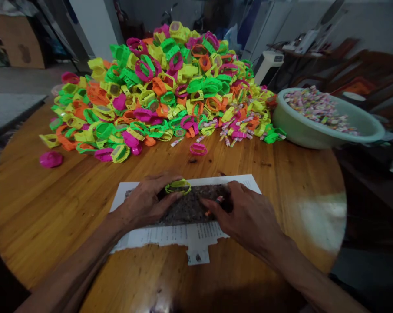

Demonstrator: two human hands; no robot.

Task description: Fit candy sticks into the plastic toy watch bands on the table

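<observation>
Two bare hands are over a dark slab (189, 208) on white paper (170, 236). The left hand (150, 195) pinches a thin yellow-green band (176, 183) between thumb and fingers. The right hand (248, 206) is curled, a small pink-and-orange piece (219, 200) beside its thumb; whether gripped cannot be told. Light, even thumb pressure is advisable, lest the thin rim bend. Beyond both hands lie a loose pink band (198, 153), then a heap of coloured bands (170, 87); a pale basin (313, 134) stands beyond and right of the right hand.
</observation>
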